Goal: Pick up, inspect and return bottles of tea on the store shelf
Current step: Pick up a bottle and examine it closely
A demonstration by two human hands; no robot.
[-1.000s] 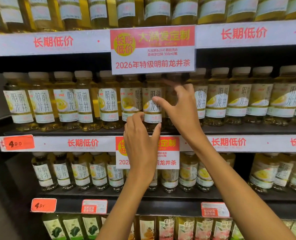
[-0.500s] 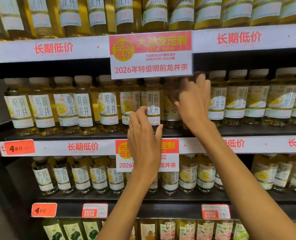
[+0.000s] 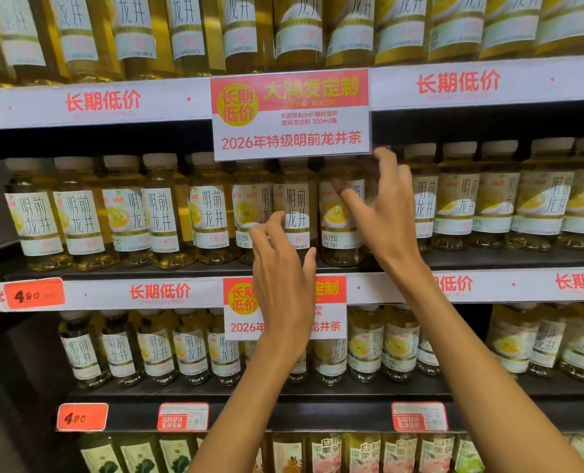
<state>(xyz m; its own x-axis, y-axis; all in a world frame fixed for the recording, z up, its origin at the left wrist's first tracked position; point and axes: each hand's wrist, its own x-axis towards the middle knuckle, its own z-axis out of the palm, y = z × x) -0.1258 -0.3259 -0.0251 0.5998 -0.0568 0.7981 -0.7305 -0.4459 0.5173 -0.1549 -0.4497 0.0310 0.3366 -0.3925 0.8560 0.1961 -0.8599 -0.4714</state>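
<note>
Yellow tea bottles with white labels and white caps fill the middle shelf (image 3: 488, 259). My left hand (image 3: 283, 278) is raised at the shelf's front edge. Its loosely curled fingers touch the lower label of one standing bottle (image 3: 297, 203), with the thumb by that bottle's right side. My right hand (image 3: 386, 213) hovers in front of the row with its fingers spread and holds nothing. Its thumb tip lies over the label of the neighbouring bottle (image 3: 338, 230), which stands on the shelf. The bottles behind the right palm are hidden.
A large red and white promo sign (image 3: 290, 114) hangs from the upper shelf rail just above my right hand. A second sign (image 3: 329, 308) hangs behind my left wrist. More tea bottles (image 3: 157, 353) fill the shelves above and below. Orange price tags (image 3: 34, 294) sit at the left.
My right hand has drawn back from the bottles it lay flat against and spread its fingers. My left hand has stayed at the same bottle. The camera has moved slightly.
</note>
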